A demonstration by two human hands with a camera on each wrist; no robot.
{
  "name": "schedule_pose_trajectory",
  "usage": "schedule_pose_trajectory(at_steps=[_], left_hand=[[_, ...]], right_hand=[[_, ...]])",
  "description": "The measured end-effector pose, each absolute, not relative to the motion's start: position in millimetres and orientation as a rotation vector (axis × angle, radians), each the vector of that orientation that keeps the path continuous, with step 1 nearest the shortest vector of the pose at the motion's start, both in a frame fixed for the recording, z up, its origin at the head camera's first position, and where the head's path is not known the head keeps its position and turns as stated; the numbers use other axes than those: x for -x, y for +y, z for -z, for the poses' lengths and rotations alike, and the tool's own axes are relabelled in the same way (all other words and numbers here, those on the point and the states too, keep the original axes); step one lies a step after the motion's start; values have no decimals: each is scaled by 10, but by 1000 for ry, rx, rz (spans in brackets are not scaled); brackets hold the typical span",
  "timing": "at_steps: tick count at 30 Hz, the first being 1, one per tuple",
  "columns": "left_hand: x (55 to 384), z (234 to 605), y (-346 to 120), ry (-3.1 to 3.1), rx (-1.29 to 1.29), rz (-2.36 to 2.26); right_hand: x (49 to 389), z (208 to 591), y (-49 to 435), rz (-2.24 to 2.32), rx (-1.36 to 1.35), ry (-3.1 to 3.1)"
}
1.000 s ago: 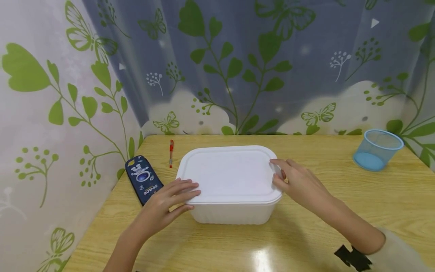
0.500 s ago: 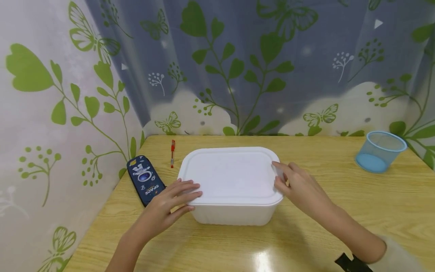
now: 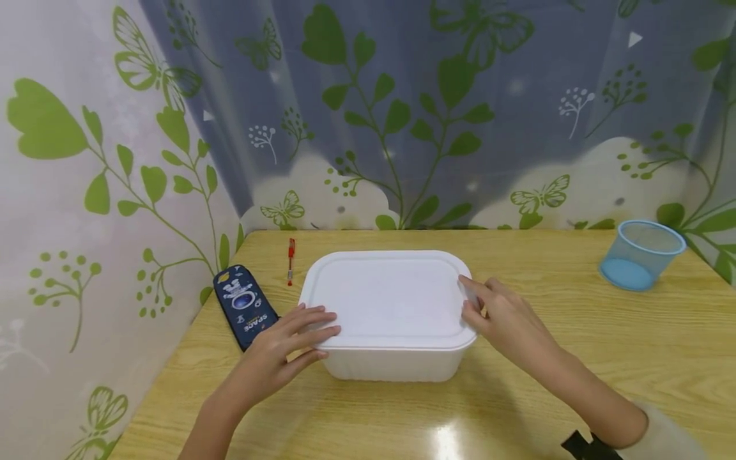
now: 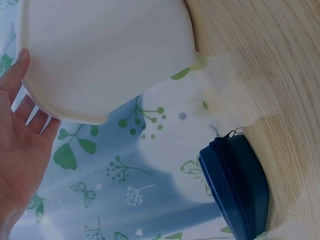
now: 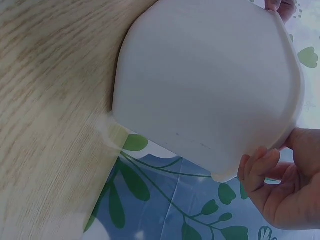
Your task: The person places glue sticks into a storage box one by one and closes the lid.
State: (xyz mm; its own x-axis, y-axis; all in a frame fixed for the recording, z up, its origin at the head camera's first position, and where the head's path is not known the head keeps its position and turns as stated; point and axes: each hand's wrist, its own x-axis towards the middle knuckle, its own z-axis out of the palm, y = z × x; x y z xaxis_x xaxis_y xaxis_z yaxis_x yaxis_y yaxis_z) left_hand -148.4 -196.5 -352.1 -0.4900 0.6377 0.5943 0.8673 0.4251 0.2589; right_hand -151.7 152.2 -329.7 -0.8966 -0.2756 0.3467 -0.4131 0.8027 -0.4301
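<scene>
A white plastic box [image 3: 393,365] stands on the table under a white lid [image 3: 385,297] with rounded corners. At the lid's near left corner, my left hand [image 3: 287,338] holds the edge, fingers over the top and thumb at the rim. Across from it, my right hand [image 3: 506,319] grips the right edge, with a fingertip on top and the thumb at the rim. In the left wrist view, the thumb [image 4: 20,67] lies against the rim. Curled fingers [image 5: 262,172] reach the rim in the right wrist view. The box's contents are hidden.
Left of the box lies a dark blue pencil case [image 3: 244,306] with a space print. A red pen [image 3: 291,262] lies behind it. Far right on the wooden table [image 3: 552,268] stands a blue mesh basket [image 3: 641,255]. A patterned curtain [image 3: 368,115] hangs behind.
</scene>
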Motion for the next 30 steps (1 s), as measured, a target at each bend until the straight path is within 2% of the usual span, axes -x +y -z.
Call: schedule_pose_trajectory(at_steps=[30], left_hand=[[1505,3551,-1990,-2339,1251,881]], right_hand=[[1493,3321,1510,-720,-452,-2731]])
